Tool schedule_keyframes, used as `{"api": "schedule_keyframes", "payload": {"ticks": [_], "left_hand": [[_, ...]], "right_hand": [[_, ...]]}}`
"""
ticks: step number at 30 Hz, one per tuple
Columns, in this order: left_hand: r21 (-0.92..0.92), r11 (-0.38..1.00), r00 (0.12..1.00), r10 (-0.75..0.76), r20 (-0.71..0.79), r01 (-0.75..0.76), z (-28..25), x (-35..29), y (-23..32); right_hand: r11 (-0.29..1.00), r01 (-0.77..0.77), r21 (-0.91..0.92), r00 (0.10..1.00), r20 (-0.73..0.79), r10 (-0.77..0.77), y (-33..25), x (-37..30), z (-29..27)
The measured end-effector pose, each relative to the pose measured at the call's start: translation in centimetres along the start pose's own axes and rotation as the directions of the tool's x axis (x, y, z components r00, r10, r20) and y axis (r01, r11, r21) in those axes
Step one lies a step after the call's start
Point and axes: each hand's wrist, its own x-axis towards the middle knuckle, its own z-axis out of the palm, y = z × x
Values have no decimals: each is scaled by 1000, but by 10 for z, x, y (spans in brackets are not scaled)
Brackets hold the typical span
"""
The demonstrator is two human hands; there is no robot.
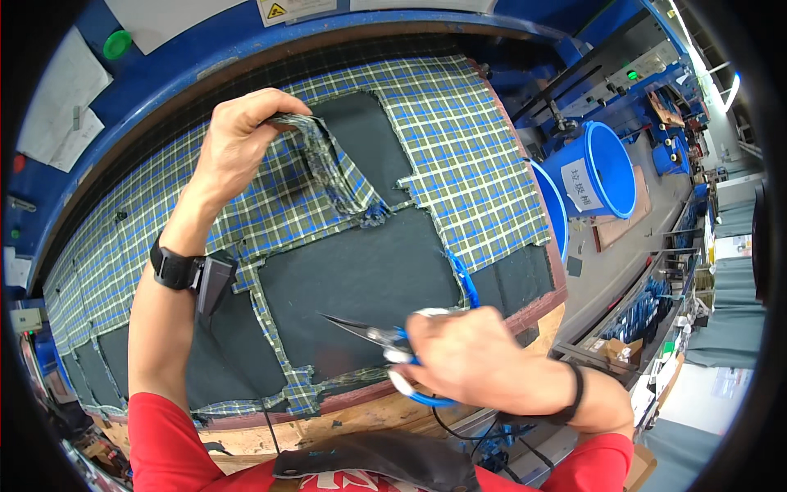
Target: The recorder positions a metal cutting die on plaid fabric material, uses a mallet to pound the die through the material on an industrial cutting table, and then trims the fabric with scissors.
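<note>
My left hand (238,135) is raised over the far part of the table, thumb and fingers pinched on the end of a plaid fabric piece (348,176). That piece seems to be several layers thick, and its frayed end hangs to the right. My right hand (471,361), slightly blurred, grips scissors (381,336) with blue and white handles above the near part of the table. Their pointed blades aim left, slightly apart. Underneath, plaid fabric (467,156) in olive, blue and white lies with cut-out gaps, exposing a dark sheet (361,275).
A blue cord (464,279) lies just beyond my right hand. Off the table's right end stands a blue bucket (602,168) with a white label, beside another blue bucket (551,209). A blue machine frame (205,70) runs along the far side. Shelves (635,328) hold boxes at right.
</note>
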Motion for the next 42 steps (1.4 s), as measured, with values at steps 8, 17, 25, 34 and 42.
{"api": "schedule_keyframes", "payload": {"ticks": [8,17,25,34,42], "left_hand": [[121,991,997,57,60,-64,7,17,5],[100,995,999,-23,40,18,14,26,2],[92,996,1000,-20,-20,22,18,32,-7],[65,996,998,-68,0,68,21,38,-9],[53,997,999,-48,16,47,17,37,-3]], "right_hand": [[995,-74,-67,989,-133,65,7,43,2],[914,-183,362,879,-355,317,72,148,-13],[875,-344,342,855,-271,442,67,149,-5],[850,-439,292,834,-219,506,67,132,-15],[914,-220,341,779,-503,375,63,169,-31]]}}
